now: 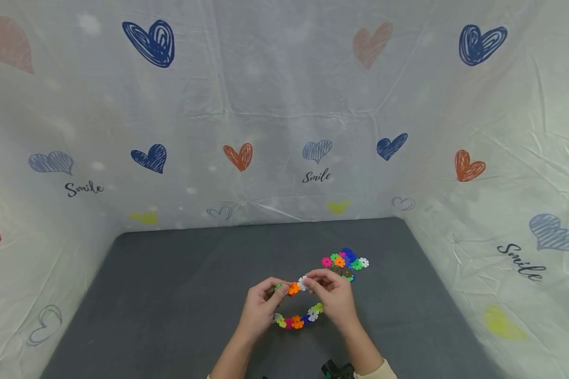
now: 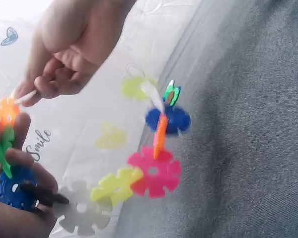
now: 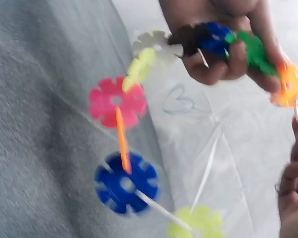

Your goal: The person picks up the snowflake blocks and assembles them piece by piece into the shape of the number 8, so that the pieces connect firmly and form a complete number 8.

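Note:
A chain of notched plastic snowflake discs hangs in a loop between the two hands. My left hand pinches the chain by its green disc, right beside an orange disc. From the other side my right hand pinches a white disc whose edge meets the orange one. Blue, brown and clear discs follow past the left fingers. Lower in the loop come a pink disc, another orange one, a blue disc and a yellow-green disc. The fingertips partly hide the white disc.
A loose pile of coloured snowflake discs lies on the dark grey table beyond the right hand. A small black object shows at the bottom edge by the right wrist. White cloth printed with hearts surrounds the back and sides.

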Motion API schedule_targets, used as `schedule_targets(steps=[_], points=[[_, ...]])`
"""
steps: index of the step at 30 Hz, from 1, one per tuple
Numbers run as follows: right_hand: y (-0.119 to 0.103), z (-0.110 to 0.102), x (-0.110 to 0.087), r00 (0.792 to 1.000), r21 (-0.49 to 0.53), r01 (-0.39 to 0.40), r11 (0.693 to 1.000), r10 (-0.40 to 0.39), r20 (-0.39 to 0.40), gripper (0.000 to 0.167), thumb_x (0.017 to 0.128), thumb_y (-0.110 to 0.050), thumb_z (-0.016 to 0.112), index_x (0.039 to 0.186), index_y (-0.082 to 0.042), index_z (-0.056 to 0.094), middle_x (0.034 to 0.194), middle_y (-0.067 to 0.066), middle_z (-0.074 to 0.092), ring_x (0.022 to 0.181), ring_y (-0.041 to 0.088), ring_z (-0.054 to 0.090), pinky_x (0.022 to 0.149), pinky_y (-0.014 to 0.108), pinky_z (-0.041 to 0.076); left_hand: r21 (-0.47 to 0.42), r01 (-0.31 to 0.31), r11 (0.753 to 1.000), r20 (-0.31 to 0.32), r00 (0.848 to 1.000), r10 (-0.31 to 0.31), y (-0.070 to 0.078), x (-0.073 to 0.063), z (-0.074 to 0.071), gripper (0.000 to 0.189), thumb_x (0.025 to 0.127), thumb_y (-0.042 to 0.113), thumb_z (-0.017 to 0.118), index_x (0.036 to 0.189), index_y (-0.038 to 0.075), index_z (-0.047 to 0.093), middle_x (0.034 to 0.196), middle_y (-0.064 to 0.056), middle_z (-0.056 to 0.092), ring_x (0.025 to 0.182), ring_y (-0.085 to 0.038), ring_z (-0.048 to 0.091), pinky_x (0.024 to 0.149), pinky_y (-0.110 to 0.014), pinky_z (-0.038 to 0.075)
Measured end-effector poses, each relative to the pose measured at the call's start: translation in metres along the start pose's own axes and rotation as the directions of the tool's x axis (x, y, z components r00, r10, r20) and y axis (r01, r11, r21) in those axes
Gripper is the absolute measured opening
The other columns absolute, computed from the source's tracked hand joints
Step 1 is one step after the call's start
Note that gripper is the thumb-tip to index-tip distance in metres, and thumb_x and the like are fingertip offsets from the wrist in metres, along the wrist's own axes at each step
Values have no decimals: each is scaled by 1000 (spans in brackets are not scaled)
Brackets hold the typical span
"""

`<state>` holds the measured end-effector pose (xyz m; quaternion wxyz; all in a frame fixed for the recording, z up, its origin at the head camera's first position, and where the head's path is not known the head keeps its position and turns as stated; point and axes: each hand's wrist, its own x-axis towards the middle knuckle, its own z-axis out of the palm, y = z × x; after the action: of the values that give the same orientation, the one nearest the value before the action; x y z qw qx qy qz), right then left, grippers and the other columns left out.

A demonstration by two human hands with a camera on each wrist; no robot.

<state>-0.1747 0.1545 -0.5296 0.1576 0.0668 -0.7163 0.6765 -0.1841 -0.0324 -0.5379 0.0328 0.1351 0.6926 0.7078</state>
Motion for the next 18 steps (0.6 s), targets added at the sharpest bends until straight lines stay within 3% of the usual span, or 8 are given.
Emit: schedule_targets(steps=[5,8,11,14,18], points=[[-3,8,-3,993,-47,108,993,-111,-50,11,86,8,73,91,-1,73,81,16,71,64,23,62,62,26,57,-3,-2,1000,-48,999,1,-4,-1,6,15,100,23,63,98,11,72,95,-14,74,63,-6,50,59,-20,42],[6,6,-1,989,-46,142,989,-144,-33,10,87,6,73,93,-3,74,82,15,72,65,23,64,62,26,57,-4,9,1000,-54,998,-10,-5,-2,8,17,101,24,62,101,10,71,96,-11,73,65,-6,50,61,-20,43],[7,2,1,990,-32,143,989,-143,-2,8,88,1,75,94,-5,76,88,15,73,69,21,66,66,26,58,8,30,1000,-29,999,-30,-1,-2,10,21,102,26,61,111,9,70,98,-14,73,70,-7,57,68,-20,46],[7,-2,2,992,-48,128,991,-127,21,6,87,-4,76,92,-7,78,90,13,73,71,20,66,65,25,57,75,58,995,-16,998,-57,3,-1,11,25,101,31,63,114,12,71,101,-14,74,78,-8,63,74,-22,49],[7,-5,3,996,-131,88,987,-84,38,6,86,-11,79,89,-17,80,87,5,74,66,17,62,57,23,51,205,82,975,-44,996,-74,7,0,13,23,95,41,69,104,21,76,96,-6,76,62,-7,55,59,-23,47]])
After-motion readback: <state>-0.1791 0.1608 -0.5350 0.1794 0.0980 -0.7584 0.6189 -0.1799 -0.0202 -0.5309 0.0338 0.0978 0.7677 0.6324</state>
